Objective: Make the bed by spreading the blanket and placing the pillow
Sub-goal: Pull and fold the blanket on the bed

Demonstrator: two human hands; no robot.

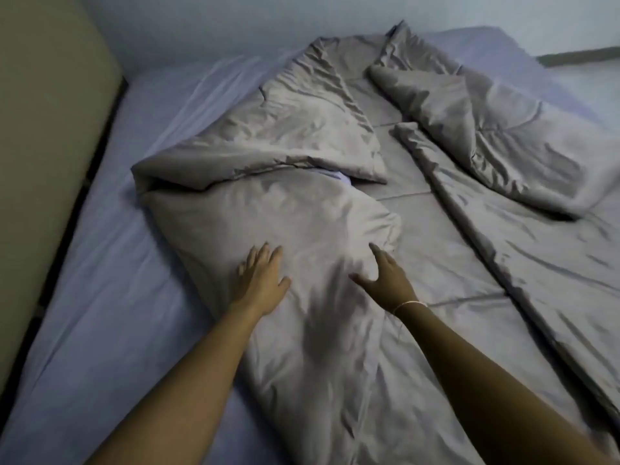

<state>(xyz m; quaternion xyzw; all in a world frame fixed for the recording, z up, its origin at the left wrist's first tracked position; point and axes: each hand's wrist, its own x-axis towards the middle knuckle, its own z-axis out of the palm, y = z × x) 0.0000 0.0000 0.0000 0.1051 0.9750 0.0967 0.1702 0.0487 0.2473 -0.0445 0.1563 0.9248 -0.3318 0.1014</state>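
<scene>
A grey quilted blanket (419,203) lies crumpled and folded over itself across the bed, with thick folds at the left and at the far right. My left hand (261,276) lies flat on the near left fold, fingers straight. My right hand (385,273) is spread over the same fold a little to the right, fingers straight, thumb out; a thin band is on its wrist. A bulge under the fold beneath my hands hints at something covered; no pillow shows plainly.
A pale lavender sheet (110,297) covers the mattress and shows at the left and far side. A beige padded headboard (43,156) runs along the left edge. A light wall (218,21) stands behind the bed.
</scene>
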